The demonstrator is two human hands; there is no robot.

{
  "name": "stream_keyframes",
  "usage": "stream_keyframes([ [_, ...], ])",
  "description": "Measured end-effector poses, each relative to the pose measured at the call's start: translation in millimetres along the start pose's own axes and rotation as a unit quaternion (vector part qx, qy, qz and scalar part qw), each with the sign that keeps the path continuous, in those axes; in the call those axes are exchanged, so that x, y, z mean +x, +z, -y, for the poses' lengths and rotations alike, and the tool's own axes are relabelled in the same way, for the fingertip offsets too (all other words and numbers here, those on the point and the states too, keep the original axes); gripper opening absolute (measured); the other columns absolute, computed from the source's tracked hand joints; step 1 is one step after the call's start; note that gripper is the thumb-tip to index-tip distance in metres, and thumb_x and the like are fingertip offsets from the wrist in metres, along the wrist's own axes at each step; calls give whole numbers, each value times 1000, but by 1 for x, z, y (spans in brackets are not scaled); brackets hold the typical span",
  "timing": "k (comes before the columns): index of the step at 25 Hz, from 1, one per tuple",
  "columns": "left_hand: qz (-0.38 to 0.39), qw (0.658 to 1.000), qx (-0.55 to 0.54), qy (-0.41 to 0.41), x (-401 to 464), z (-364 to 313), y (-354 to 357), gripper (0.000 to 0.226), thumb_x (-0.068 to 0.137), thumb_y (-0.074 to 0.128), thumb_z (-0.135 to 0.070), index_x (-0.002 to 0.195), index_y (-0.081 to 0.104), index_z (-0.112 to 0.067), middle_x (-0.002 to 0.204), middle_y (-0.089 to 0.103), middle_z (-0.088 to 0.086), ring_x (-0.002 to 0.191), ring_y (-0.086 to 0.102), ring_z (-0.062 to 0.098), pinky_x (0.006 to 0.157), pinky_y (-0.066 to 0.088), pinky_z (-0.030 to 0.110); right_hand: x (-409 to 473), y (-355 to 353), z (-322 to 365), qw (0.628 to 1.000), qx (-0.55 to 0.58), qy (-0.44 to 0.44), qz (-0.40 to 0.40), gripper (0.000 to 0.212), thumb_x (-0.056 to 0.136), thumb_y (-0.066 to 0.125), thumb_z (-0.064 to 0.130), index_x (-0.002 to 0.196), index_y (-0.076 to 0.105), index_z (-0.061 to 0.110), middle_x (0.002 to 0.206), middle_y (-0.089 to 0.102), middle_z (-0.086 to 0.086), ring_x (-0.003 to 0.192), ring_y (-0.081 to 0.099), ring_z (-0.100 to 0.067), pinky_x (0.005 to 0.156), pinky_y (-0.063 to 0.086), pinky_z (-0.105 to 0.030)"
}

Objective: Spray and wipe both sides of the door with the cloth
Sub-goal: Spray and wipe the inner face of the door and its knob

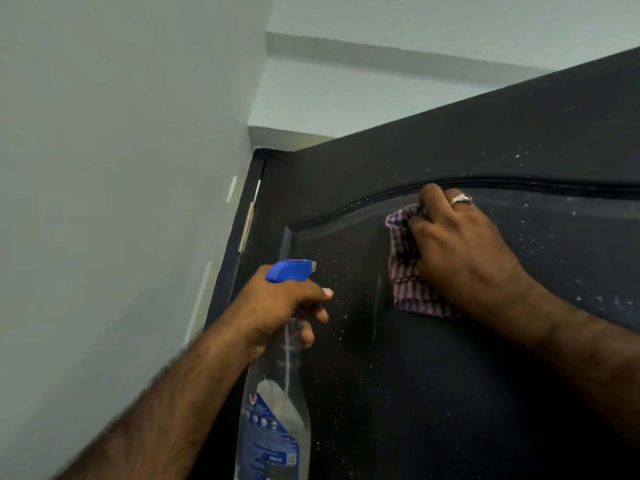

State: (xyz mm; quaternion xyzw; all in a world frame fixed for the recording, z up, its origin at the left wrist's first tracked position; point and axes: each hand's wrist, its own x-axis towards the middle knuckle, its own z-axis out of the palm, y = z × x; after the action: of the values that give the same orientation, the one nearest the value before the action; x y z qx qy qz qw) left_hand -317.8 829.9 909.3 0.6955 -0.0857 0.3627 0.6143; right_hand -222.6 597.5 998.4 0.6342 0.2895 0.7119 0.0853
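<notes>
While the right hand bears flat against the upper part of the dark door, its fingers curl over a bunched striped cloth and hold it against the panel. The cloth is purple and white; it shows to the left of those fingers and hangs below the palm, touching the door. The fingertips reach just under the raised curved moulding that runs across the door above them. A silver ring sits on one finger of this hand.

To the left of and lower than the cloth, the left hand grips the neck of a clear spray bottle, its fingers wrapped round the neck under the blue trigger head. The nozzle points right, toward the door face, and sits close to it. The bottle's body hangs below the fingers, with a blue label on its lower part; the print is too blurred to read.

Pale specks and droplets scatter over the door on both sides of the right fingers, and a faint vertical streak runs between the two hands. Left of the left fingers, the door's hinged edge carries a metal hinge and meets a pale grey wall.
</notes>
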Motion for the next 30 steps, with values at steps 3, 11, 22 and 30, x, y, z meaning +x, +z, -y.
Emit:
stream_keyframes([
  [3, 2, 1000, -22, -22, 15, -11, 10, 41, 87, 80, -15, 121, 58, -9, 86, 77, 17, 52, 61, 21, 64, 59, 41, 14, 7, -2, 1000, -5, -26, 6, 33, 88, 47, 18, 84, 74, 0, 111, 56, -24, 88, 56, -37, 76, 53, -46],
  [11, -54, 999, 8, -3, 34, -39, 24, 25, 88, 78, -15, 108, 67, -4, 82, 75, 14, 49, 60, 19, 59, 59, 35, 63, 1, -35, 993, -88, 30, 72, 90, 98, 45, 78, 141, 55, -1, 139, 38, -23, 124, 49, -39, 105, 50, -52],
  [22, 85, 994, -20, 73, 80, -104, 87, 8, 91, 71, -13, 95, 68, -7, 85, 76, 17, 49, 60, 17, 61, 58, 32, 51, -15, -110, 982, -186, 21, -22, 57, 94, 64, 51, 128, 66, 6, 157, 37, -22, 150, 30, -49, 113, 32, -67],
  [30, 210, 967, -70, 128, 72, -167, 153, 13, 93, 67, -18, 85, 61, -12, 85, 75, 14, 47, 56, 12, 55, 54, 24, 0, -78, -187, 976, -209, 50, 44, 67, 95, 44, 42, 144, 60, -1, 157, 51, -28, 141, 51, -49, 116, 43, -58],
])
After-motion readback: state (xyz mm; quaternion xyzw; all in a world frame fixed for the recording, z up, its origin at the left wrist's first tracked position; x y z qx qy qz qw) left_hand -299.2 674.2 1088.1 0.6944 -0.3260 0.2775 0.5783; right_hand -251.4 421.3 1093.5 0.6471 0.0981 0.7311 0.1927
